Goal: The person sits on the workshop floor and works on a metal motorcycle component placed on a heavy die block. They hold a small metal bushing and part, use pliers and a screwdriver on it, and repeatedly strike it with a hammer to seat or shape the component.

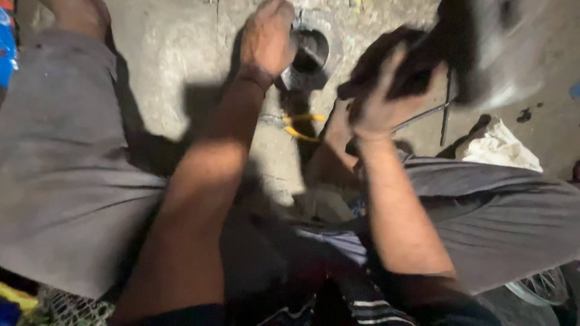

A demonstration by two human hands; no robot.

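A round, dull grey metal ring part (311, 54) is sitting on the rough, pale concrete floor (175, 48), its thick rim enclosing a dark hollow centre; whether anything is lying inside that hollow cannot be told. The left hand (266, 39) is resting on the ring's left rim with fingers curled over it. To the right of the ring, the right hand (380, 99) is clamping a dark, bulky object (477, 48) that is blurring badly, so its shape and material cannot be told. Just below the ring, pliers (299, 124) with yellow handles are lying flat on the floor. A thin metal rod (426, 111) is lying to the lower right of the ring, and farther right a crumpled white cloth (501, 148) is lying on the floor. Grey fabric trouser legs (66, 169) are framing the scene on both sides of the ring.
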